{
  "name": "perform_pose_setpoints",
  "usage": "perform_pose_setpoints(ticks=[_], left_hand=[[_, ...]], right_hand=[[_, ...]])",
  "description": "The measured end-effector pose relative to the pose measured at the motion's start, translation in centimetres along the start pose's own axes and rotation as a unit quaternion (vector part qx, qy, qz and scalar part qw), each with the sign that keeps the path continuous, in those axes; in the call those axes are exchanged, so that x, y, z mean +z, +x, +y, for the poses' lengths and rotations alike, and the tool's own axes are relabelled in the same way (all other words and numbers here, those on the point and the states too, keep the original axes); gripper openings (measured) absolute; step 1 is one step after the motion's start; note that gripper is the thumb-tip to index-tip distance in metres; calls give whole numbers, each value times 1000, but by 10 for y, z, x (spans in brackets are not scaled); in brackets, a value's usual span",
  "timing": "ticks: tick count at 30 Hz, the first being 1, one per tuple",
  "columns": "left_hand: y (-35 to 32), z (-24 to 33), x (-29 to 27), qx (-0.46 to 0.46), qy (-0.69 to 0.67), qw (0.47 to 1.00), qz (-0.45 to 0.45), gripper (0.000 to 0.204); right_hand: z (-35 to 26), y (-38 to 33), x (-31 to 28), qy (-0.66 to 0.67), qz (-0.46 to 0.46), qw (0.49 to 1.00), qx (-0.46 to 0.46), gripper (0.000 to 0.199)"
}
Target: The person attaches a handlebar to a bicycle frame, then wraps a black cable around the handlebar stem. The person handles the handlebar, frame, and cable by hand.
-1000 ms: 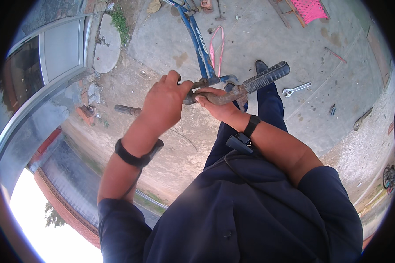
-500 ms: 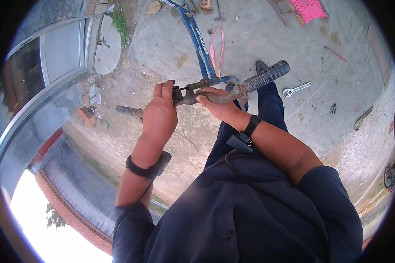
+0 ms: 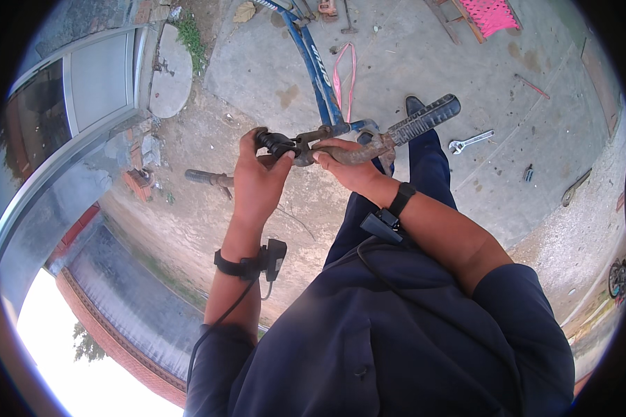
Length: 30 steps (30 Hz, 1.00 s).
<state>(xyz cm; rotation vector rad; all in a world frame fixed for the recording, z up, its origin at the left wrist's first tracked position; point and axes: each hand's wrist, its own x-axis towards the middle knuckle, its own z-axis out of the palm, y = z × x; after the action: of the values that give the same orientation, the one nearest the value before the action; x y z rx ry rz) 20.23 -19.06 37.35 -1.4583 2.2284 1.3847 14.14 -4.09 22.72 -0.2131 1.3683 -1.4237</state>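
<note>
The handlebar (image 3: 370,151), a bent tube of rough, rust-brown metal, lies across the front of the person, with a ribbed black right grip (image 3: 424,119) and a smaller dark left grip (image 3: 203,176). The right hand (image 3: 351,169) is closed around the tube near its middle; the left hand (image 3: 259,177), just left of that middle, pinches a rounded, ridged black part (image 3: 277,144) between thumb and fingers. The right grip's blunt end juts over a trouser leg and a dark shoe (image 3: 414,105). Beyond the handlebar stretch a glossy blue bicycle frame (image 3: 314,73) and a limp pink loop (image 3: 336,82). Right of the handlebar, a shiny adjustable wrench (image 3: 471,142) rests on stained grey concrete (image 3: 494,187); below its left grip spreads rough brown earth (image 3: 170,226).
</note>
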Motion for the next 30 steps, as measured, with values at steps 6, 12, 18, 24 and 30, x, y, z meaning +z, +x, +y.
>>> perform_pose_setpoints(ticks=[6, 12, 18, 24, 30], left_hand=[[4, 8, -13, 220, 276, 929, -108, 55], [-6, 3, -7, 222, 310, 918, -107, 59], [-13, -8, -9, 177, 146, 967, -113, 53], [-3, -31, -12, 160, 147, 973, -76, 60], [10, -39, -34, 86, 226, 969, -42, 66]], right_hand=[[2, 4, 0, 8, -5, 1000, 14, 25], [5, 4, -1, 16, -5, 1000, 7, 25], [6, 6, -1, 24, -10, 1000, 3, 25], [7, 7, -2, 20, -7, 1000, -9, 26], [6, 7, -3, 7, -11, 1000, -8, 26]])
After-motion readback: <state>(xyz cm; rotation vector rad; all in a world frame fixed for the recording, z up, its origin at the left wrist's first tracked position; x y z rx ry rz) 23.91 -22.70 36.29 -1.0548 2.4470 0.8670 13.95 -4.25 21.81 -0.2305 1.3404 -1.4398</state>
